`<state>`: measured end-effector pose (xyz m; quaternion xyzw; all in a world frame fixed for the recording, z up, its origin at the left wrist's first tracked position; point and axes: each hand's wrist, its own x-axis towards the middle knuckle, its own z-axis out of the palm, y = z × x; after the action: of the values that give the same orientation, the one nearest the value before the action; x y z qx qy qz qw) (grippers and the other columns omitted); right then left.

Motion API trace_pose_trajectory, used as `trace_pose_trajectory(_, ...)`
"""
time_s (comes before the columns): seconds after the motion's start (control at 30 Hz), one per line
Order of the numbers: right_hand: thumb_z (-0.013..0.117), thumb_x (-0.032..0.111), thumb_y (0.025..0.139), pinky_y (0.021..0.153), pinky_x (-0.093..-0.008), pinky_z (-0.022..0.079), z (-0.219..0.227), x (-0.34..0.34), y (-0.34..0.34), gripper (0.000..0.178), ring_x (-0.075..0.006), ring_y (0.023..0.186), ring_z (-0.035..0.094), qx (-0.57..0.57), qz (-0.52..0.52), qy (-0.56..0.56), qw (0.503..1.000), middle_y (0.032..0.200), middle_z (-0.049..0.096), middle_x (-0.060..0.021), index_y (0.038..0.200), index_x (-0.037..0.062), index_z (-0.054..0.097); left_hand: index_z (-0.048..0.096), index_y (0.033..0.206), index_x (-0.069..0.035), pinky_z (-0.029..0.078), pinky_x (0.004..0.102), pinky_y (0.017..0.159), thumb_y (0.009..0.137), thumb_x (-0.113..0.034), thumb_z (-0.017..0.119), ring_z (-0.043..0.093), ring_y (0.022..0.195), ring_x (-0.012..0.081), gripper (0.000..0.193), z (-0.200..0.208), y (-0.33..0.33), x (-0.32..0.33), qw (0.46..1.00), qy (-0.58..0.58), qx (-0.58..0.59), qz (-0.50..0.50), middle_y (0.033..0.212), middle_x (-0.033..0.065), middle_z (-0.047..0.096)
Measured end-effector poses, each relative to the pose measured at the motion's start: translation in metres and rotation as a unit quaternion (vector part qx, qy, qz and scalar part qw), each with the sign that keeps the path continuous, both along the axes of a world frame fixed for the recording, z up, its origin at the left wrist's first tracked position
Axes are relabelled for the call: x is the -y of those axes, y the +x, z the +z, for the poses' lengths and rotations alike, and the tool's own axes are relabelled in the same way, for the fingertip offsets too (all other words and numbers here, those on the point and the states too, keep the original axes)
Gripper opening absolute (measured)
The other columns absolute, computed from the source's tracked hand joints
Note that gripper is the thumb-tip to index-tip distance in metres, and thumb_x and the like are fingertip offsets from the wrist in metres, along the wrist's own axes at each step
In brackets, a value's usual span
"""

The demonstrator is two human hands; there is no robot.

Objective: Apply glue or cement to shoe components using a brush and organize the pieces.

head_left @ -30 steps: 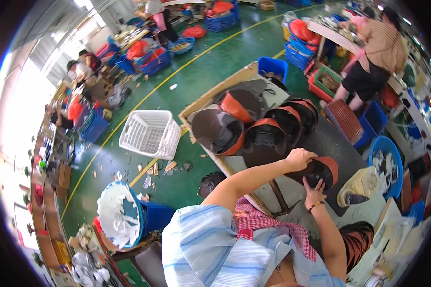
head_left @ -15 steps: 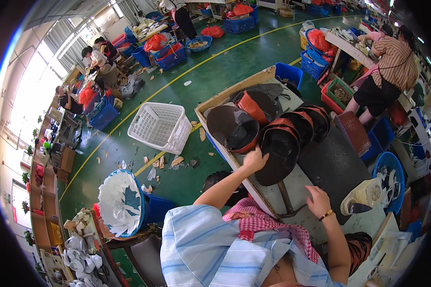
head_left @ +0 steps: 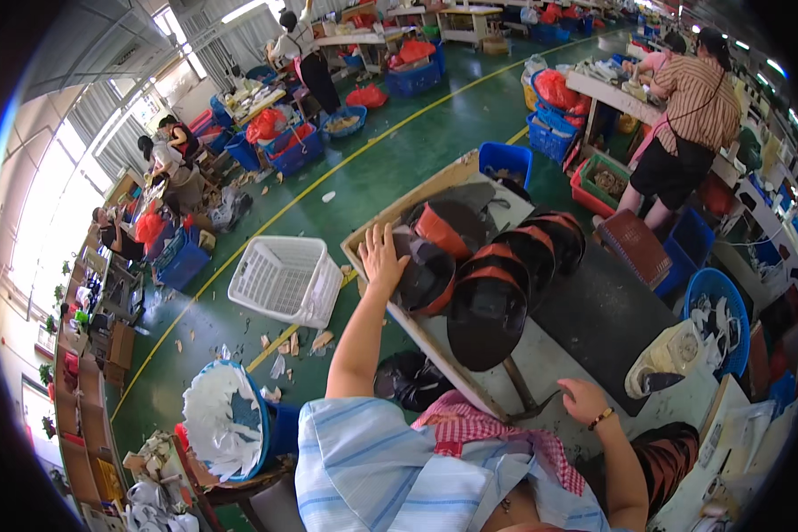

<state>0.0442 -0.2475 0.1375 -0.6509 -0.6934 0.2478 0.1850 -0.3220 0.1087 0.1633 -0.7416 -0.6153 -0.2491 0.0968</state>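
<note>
My left hand [head_left: 381, 259] is spread open over the left edge of a wooden-rimmed worktable [head_left: 370, 229], fingers against or just above a dark curved piece [head_left: 424, 277] with a rust-red edge, which looks like a shoe part. To its right lies a row of similar black and rust-red pieces [head_left: 489, 306], overlapping one another. Another rust-red piece [head_left: 442, 226] lies behind. Near the front of the table, my right hand [head_left: 583, 402] is loosely bent and open, nothing visible in it. Beside its fingers is a dark bar [head_left: 525, 386] fixed across the pale tabletop.
A dark mat [head_left: 598, 324] covers the table's right part, with a cream block [head_left: 665, 359] on it. A white basket [head_left: 285, 279] stands on the floor to the left. A blue bin of white scraps [head_left: 226, 417] is nearer. People work at other tables, one in a striped top [head_left: 692, 93].
My left hand has left the front of the row and reached left and farther away to the table's edge, fingers spreading. My right hand has come slightly nearer and bent more. The view has shifted.
</note>
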Motion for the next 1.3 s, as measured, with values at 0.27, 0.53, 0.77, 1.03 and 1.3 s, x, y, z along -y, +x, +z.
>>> trace_pose_trajectory(0.27,0.054,0.013,0.079,0.079,-0.0437,0.047,0.003,-0.013,0.000,0.033,-0.0360,0.092,0.058,-0.024,-0.019,-0.046,0.998,0.101,0.062,-0.0158,0.111,0.0074,0.058,0.067,0.104,-0.010,0.047,0.0418,0.090,0.078,-0.043,0.064,0.059,0.102,0.0385,0.042,0.007,0.002,-0.019,0.909,-0.397,0.050,-0.116,0.114,0.0194,0.061)
trace_pose_trajectory(0.53,0.054,0.013,0.080,0.081,-0.0436,0.047,-0.012,-0.012,0.000,0.032,-0.0358,0.095,0.058,-0.001,0.023,-0.082,0.996,0.103,0.062,-0.0158,0.111,0.0075,0.058,0.066,0.099,-0.005,0.046,0.0397,0.086,0.085,-0.046,0.059,0.059,0.100,0.0366,0.044,-0.015,-0.006,0.043,0.874,-0.426,0.153,-0.176,0.103,0.0190,0.064)
trace_pose_trajectory(0.77,0.056,0.012,0.079,0.076,-0.0422,0.049,0.019,-0.019,-0.005,0.032,-0.0346,0.093,0.059,0.030,0.051,-0.052,0.997,0.103,0.062,-0.0165,0.110,0.0084,0.059,0.063,0.088,-0.007,0.051,0.0431,0.069,0.076,-0.020,0.062,0.066,0.082,0.0307,0.017,0.068,0.044,0.068,0.899,-0.266,-0.241,-0.250,0.079,0.0139,0.067)
trace_pose_trajectory(1.03,0.048,-0.004,0.077,0.086,-0.0405,0.047,0.093,-0.107,-0.034,0.033,-0.0373,0.097,0.057,-0.068,-0.032,0.335,0.939,0.103,0.060,-0.0184,0.108,0.0001,0.056,0.060,0.085,-0.008,0.044,0.0478,0.089,0.075,-0.021,0.055,0.062,0.080,0.0247,0.017,-0.015,0.261,0.122,0.868,0.147,0.058,-0.470,0.080,0.0065,0.061)
trace_pose_trajectory(1.3,0.061,0.016,0.078,0.095,-0.0419,0.044,-0.049,-0.127,0.067,0.054,-0.0396,0.113,0.050,0.107,-0.193,-0.009,0.975,0.124,0.047,-0.0267,0.126,-0.0029,0.044,0.053,0.123,-0.010,0.023,0.0566,0.106,0.081,-0.039,0.055,0.045,0.118,0.0303,0.052,-0.083,0.278,0.112,0.787,0.004,-0.274,-0.553,0.122,0.0122,0.053)
